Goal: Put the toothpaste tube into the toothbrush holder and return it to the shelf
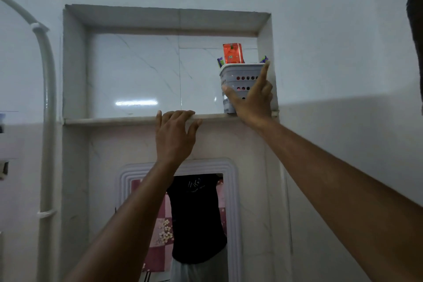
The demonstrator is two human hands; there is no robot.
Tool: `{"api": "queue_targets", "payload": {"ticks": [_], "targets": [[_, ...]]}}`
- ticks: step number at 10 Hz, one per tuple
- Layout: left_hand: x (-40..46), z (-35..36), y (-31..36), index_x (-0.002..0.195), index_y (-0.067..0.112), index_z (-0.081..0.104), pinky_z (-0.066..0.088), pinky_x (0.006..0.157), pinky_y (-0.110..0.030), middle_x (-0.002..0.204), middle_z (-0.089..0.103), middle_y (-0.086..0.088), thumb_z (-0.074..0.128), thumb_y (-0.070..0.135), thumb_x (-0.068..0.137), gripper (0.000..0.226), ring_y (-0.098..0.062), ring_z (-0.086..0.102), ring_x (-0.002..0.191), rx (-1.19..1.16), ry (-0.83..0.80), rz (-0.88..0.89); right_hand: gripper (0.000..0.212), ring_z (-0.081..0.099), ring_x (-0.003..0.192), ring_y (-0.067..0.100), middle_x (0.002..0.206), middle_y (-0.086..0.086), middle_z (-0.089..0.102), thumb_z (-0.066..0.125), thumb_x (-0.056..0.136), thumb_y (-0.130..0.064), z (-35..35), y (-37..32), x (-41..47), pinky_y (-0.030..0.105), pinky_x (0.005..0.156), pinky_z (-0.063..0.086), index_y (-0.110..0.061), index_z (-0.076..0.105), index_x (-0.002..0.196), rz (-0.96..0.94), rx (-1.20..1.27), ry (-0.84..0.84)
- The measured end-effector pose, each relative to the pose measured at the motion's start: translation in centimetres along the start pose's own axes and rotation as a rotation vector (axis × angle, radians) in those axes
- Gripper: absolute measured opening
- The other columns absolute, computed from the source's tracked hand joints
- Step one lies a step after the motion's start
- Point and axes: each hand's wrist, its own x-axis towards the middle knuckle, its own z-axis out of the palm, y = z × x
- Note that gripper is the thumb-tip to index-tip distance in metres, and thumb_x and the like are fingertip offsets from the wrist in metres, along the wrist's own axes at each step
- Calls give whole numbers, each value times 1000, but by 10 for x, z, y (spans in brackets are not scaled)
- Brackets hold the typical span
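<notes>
The white perforated toothbrush holder (238, 84) stands at the right end of the shelf (128, 119), close to the niche wall, with the red toothpaste tube (233, 53) upright inside it. The right hand (251, 101) lies spread against the holder's front, thumb and fingers apart, possibly only touching rather than gripping. The left hand (175, 135) holds nothing, its fingers hooked over the shelf's front edge.

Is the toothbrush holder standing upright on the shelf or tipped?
Upright. The toothbrush holder stands on the shelf at its right end, rim up, with the right hand spread against its front.
</notes>
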Motion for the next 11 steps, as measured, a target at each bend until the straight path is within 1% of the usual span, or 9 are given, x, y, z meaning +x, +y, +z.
{"api": "queue_targets", "payload": {"ticks": [1,2,4,5,7,8,9,10,11], "targets": [[0,3,2,134,26,71,14,132,-49,133,72,5,57,55,104,44,-22,55,135,5,10,5,123,27,162,46,180,21,4,63,99,-74,3,12,-2,63,123,40,-32,-25,174,-26,-173,-132],[-1,4,3,134,26,71,13,132,-49,132,72,5,59,53,104,42,-22,55,134,2,24,5,112,20,166,50,183,24,-7,50,105,-76,4,20,-5,64,126,37,-30,-25,174,-37,-296,-205],[1,5,4,129,25,73,13,132,-49,128,73,4,62,51,103,38,-23,56,131,-10,42,-9,108,21,167,44,185,21,-10,49,107,-74,-3,28,-11,59,124,39,-30,-22,175,-79,-340,-273],[0,2,6,129,25,73,15,132,-49,128,73,4,61,54,103,41,-24,57,131,-1,40,-16,112,15,169,45,183,22,-20,51,107,-72,-8,28,-9,60,127,34,-30,-28,173,-77,-380,-349],[3,-3,13,125,25,74,19,130,-49,128,74,5,55,62,103,47,-25,57,132,7,17,-35,105,-11,172,48,174,24,-43,40,113,-68,-20,34,-9,59,139,5,-27,-40,167,-81,-514,-521],[5,-6,13,125,24,75,25,126,-52,129,74,3,54,64,103,50,-27,58,130,35,2,-51,104,-21,171,45,173,23,-46,36,112,-70,-15,43,-19,58,138,-4,-26,-42,166,-95,-502,-534],[5,-8,12,124,25,76,30,121,-53,127,74,3,53,65,103,51,-28,59,126,69,-11,-41,105,-27,170,41,175,21,-43,37,112,-71,-14,48,-26,56,136,-8,-28,-41,166,-105,-490,-530],[5,-9,13,126,24,75,31,120,-53,128,74,2,52,64,103,52,-29,58,127,54,-32,-32,105,-21,172,41,181,19,-32,40,109,-74,-19,48,-31,56,137,-6,-30,-32,171,-81,-416,-489],[6,-9,12,132,22,71,27,124,-53,133,72,0,53,63,103,54,-30,56,132,65,-58,-7,103,13,167,45,180,23,11,54,106,-69,-16,49,-40,59,136,19,-20,1,179,-84,-317,-190]]}}
